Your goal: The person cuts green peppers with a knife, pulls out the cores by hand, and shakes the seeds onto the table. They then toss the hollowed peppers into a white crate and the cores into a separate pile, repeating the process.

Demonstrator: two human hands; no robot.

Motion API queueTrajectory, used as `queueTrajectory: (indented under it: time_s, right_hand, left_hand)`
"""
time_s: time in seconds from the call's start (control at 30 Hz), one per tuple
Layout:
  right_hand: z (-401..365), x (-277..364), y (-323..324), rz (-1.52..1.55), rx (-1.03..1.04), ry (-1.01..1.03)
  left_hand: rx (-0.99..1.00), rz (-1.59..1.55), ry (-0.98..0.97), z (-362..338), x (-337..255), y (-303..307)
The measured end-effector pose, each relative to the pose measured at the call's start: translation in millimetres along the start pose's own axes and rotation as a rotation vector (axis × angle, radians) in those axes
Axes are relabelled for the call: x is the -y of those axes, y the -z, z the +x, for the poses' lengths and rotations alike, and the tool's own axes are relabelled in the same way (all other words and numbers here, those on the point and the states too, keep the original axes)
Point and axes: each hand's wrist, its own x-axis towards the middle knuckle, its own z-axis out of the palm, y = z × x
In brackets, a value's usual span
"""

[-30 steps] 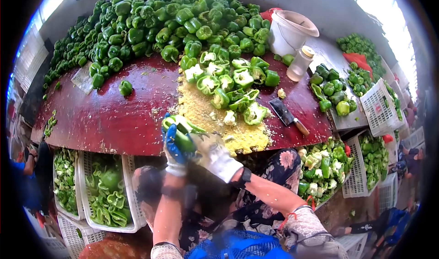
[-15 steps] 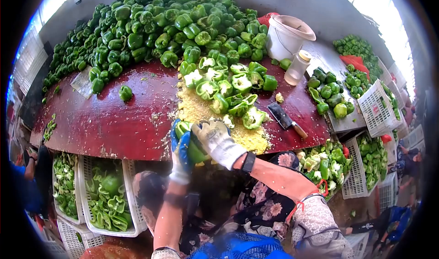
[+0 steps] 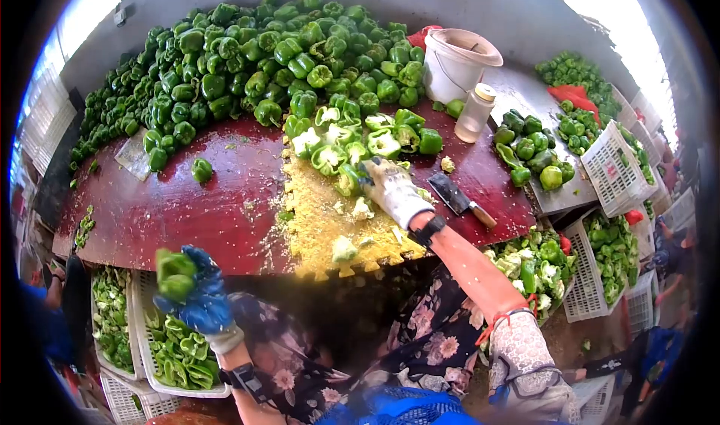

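Observation:
My left hand (image 3: 201,294), in a blue-coated glove, is closed around a green bell pepper piece (image 3: 174,276), slightly blurred, above the white crate (image 3: 220,390) of cut peppers at lower left. In a white glove, my right hand (image 3: 394,189) reaches over the yellow mat (image 3: 311,226). Its fingers curl against a cut green pepper (image 3: 348,179) at the near side of a cluster of opened peppers (image 3: 328,157); the palm side is hidden. A pale pepper core (image 3: 344,249) lies near the mat's front edge.
A large heap of whole green peppers (image 3: 247,58) covers the table's back. To the right are a white bucket (image 3: 454,69), a clear bottle (image 3: 475,114) and a cleaver (image 3: 452,193). More crates (image 3: 616,174) stand at far right, with other people beyond.
My left hand has moved left from the table edge to above the crate, carrying pepper. My right hand has gone forward to the cut peppers. A pale core now shows on the mat.

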Motion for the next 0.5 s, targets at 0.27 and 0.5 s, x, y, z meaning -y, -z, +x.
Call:
queueTrajectory:
  time_s: [0.27,0.5]
  right_hand:
    - [46,18,-64,0.103,0.107,-0.122]
    - [11,32,-42,0.885,0.612,0.063]
  left_hand:
    - [-0.154,0.36,0.42,15,113,21]
    - [-0.275,0.461,0.707,24,156,50]
